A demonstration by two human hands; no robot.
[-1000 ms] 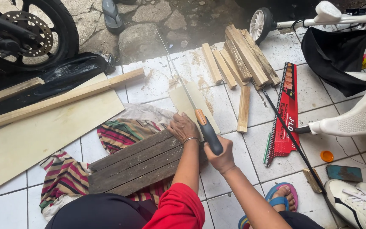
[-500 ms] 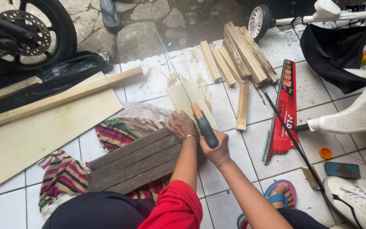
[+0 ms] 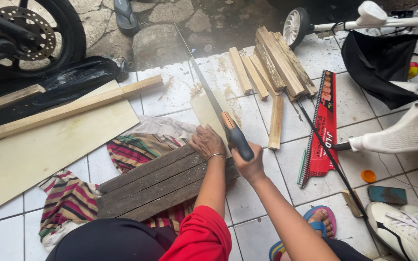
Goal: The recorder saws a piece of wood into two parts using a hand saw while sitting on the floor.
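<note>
Clamping the right hand [image 3: 250,166] around the saw [image 3: 218,108] handle, the person is pressing the left hand [image 3: 208,141] flat on the pale board [image 3: 208,112] beside its blade.

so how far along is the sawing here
Looks done: a pile of cut sticks lies on the tiles, with sawdust beside it. In hand: the right hand grips the saw, its blade across a pale board that the left hand pins on dark planks. Left: this cut looks unfinished; a long batten and a big panel lie whole.
</note>
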